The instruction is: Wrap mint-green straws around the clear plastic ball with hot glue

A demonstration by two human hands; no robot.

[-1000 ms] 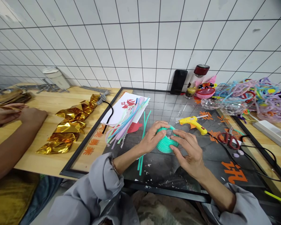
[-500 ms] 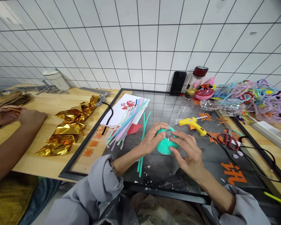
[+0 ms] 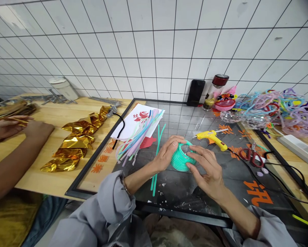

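Note:
A round form wound in turquoise pipe cleaner (image 3: 180, 162) stands between my hands over the dark board, its clear top still uncovered. My left hand (image 3: 167, 153) curves round its left side, fingers at the top edge. On the right side, my right hand (image 3: 207, 171) grips it with fingertips above and thumb lower down. Just left of my hands lie two straight turquoise pipe cleaners (image 3: 156, 171). Beyond my right hand rests a yellow hot glue gun (image 3: 212, 137) with a glue stick in its back.
Pastel pipe cleaners (image 3: 140, 133) lie over white paper (image 3: 123, 128). Red-handled scissors (image 3: 251, 158) and black cords are at right, near a tangled pipe-cleaner pile (image 3: 284, 109). A phone (image 3: 196, 92) and bottle (image 3: 215, 92) stand by the wall. At left, another person's hands work near gold foil (image 3: 74, 144).
The fingers of my left hand have shifted slightly on the turquoise form, the thumb drawing back from its clear top. The whole view has moved a little.

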